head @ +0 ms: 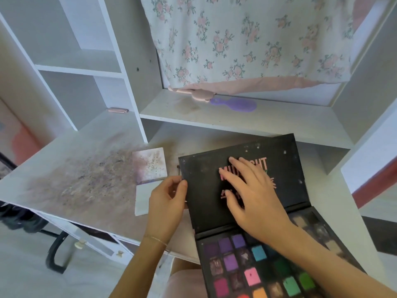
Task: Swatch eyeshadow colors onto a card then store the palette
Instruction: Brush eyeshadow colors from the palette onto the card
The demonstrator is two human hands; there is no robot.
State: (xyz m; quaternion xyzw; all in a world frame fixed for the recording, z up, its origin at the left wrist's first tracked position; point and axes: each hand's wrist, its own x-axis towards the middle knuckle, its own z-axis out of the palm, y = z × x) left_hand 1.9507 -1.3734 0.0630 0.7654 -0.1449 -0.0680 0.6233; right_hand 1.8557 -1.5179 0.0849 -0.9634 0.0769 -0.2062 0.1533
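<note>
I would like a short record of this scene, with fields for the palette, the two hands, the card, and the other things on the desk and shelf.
palette: eyeshadow palette lies open at the desk's near edge, black lid folded back
right hand: right hand lies flat on the lid, fingers spread
left hand: left hand holds the lid's left edge
card: white card on the desk, left of the palette
behind card: small stained pad
shelf: purple hairbrush below a floral cloth

White worktop (71,168) pretty smudged with powder stains, white cubby shelves (81,67) behind it, floral curtain (247,39) hanging up top, daylight coming through, pale floor (25,265).
</note>
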